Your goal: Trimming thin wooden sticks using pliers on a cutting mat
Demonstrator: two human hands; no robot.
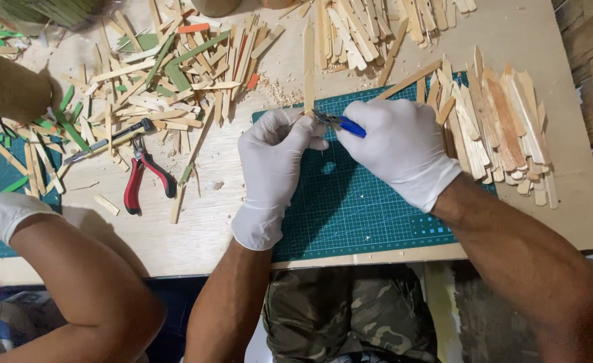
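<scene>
Meeting over the green cutting mat (377, 208), both gloved hands curl inward: the left hand (273, 161) pinches the lower end of an upright wooden stick (308, 67) running toward 12 o'clock, while the right hand (400, 144) is closed around blue-handled cutters (340, 123) whose tip touches the stick beside the left fingertips

I see white gloves (276, 161), a blue tool handle (350, 126) in my right hand (400, 151), a gridded green mat (357, 202) beneath, red pliers (138, 178) left of them.
</scene>
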